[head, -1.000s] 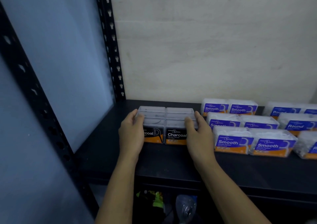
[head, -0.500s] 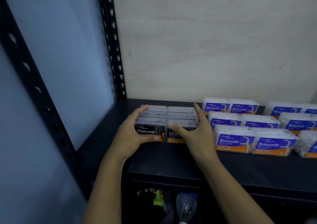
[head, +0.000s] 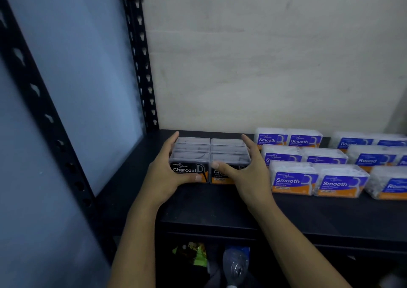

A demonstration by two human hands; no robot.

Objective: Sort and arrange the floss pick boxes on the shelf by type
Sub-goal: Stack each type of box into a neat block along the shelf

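Note:
Several clear Charcoal boxes with black and orange labels stand in a two-wide block at the left of the black shelf. My left hand wraps the block's left side, thumb across the front label. My right hand presses its right side, thumb over the front right box. Purple-labelled Smooth boxes sit in rows just to the right. Round boxes stand at the far right, partly cut off by the frame.
A black perforated upright stands at the back left corner, another at the front left. A pale wall backs the shelf. Below the shelf lie a plastic bottle and a green packet.
Both hands slid from the block's sides to cup its front corners, thumbs now over the front labels. The Charcoal block shifted slightly back and left.

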